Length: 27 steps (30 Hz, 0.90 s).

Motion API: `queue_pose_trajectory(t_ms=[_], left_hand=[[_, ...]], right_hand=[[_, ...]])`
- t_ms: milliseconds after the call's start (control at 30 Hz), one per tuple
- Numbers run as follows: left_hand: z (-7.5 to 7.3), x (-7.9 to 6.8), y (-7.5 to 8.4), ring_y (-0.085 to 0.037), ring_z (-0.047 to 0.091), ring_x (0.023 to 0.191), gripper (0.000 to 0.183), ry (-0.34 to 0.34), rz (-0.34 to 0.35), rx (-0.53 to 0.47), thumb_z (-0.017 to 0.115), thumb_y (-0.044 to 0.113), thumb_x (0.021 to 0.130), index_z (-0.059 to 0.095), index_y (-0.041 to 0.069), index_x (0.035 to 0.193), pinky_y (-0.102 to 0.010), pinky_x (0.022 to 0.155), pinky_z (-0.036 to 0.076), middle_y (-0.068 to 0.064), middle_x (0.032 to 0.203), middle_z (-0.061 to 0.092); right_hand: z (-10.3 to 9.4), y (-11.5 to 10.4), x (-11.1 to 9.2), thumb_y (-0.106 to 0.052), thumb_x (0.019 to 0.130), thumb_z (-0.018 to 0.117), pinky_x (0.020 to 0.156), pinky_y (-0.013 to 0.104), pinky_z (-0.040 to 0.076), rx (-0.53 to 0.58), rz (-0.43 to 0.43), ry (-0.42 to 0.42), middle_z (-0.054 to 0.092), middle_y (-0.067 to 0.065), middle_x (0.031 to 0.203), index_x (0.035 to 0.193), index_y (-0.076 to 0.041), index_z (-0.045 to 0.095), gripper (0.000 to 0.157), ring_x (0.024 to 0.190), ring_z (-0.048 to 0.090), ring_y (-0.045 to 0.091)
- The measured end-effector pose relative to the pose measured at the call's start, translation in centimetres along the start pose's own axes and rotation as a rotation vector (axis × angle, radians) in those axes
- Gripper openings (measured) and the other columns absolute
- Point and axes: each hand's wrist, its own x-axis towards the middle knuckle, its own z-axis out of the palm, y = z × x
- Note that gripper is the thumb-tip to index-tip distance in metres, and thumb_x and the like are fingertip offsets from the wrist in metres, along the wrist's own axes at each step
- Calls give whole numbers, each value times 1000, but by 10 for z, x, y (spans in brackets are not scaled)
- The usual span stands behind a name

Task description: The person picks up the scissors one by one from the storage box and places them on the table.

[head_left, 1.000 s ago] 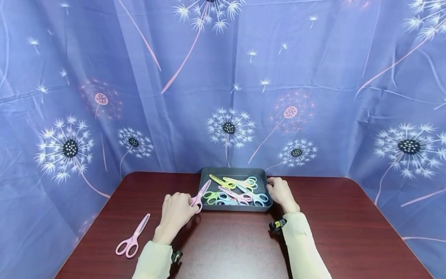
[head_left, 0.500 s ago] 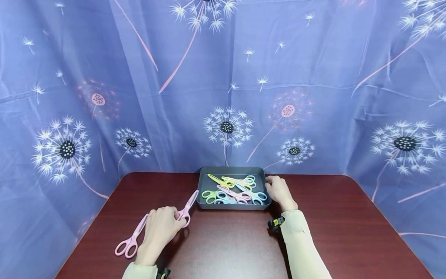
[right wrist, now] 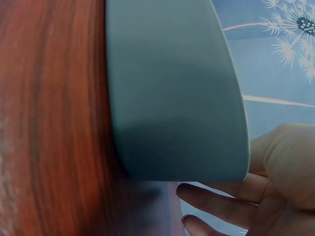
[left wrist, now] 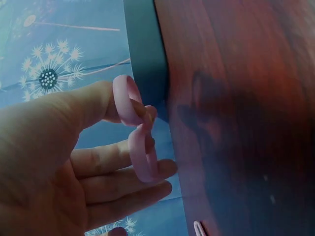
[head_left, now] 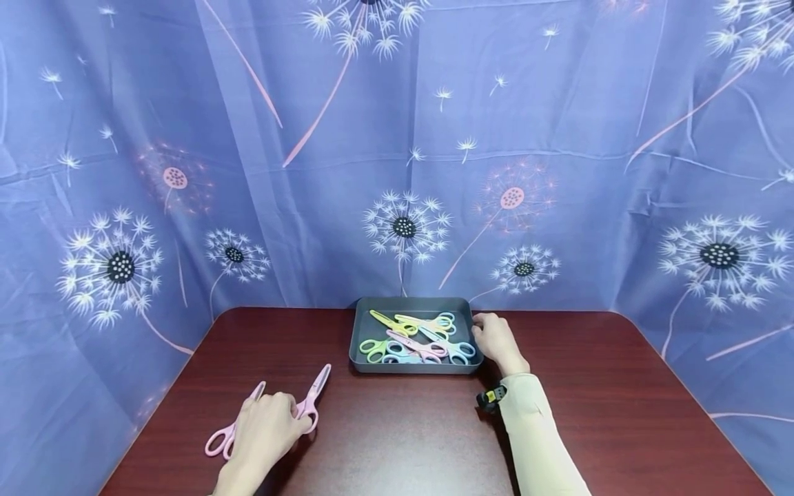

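Observation:
My left hand (head_left: 267, 427) holds a pair of pink scissors (head_left: 315, 387) by its handle, blades pointing up and away. In the left wrist view the pink finger loops (left wrist: 143, 155) sit between thumb and fingers, above the table. A second pair of pink scissors (head_left: 217, 441) lies on the table, partly hidden behind that hand. My right hand (head_left: 496, 341) grips the right end of a dark grey tray (head_left: 403, 368); in the right wrist view its thumb and index finger run behind the tray wall (right wrist: 177, 98). Inside the tray lie several pastel scissors (head_left: 415, 344).
The tray stands at the back of a dark red-brown wooden table (head_left: 595, 413). Behind it hangs a blue curtain (head_left: 347, 227) with a dandelion print, which also runs along both sides of the table.
My left hand has carried the pink scissors from the tray's left edge leftward and toward me, over beside the other pink pair. My right hand stays at the tray.

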Motion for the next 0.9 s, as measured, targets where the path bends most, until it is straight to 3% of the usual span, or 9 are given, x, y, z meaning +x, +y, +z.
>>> queue_pose_trajectory(t_ms=[233, 500, 900], left_hand=[[-2, -6, -3, -26, 54, 52, 36, 20, 49, 44, 73, 31, 62, 41, 21, 49, -48, 62, 40, 5, 47, 42], [-4, -15, -7, -34, 55, 55, 35, 17, 11, 74, 72, 31, 63, 42, 18, 52, -48, 62, 38, -2, 50, 49], [1, -21, -13, -35, 60, 62, 31, -13, -24, 104, 74, 29, 65, 48, 13, 56, -49, 65, 36, -10, 56, 56]], right_hand=[[0, 5, -1, -4, 95, 55, 82, 49, 50, 0, 10, -1, 65, 25, 115, 122, 8, 62, 30, 99, 64, 35], [0, 6, -2, -4, 95, 55, 80, 48, 51, 7, 3, 1, 65, 25, 114, 122, 8, 62, 30, 96, 65, 33], [2, 3, 1, -4, 94, 56, 83, 49, 50, -1, -6, 29, 67, 23, 111, 118, 7, 65, 28, 97, 65, 35]])
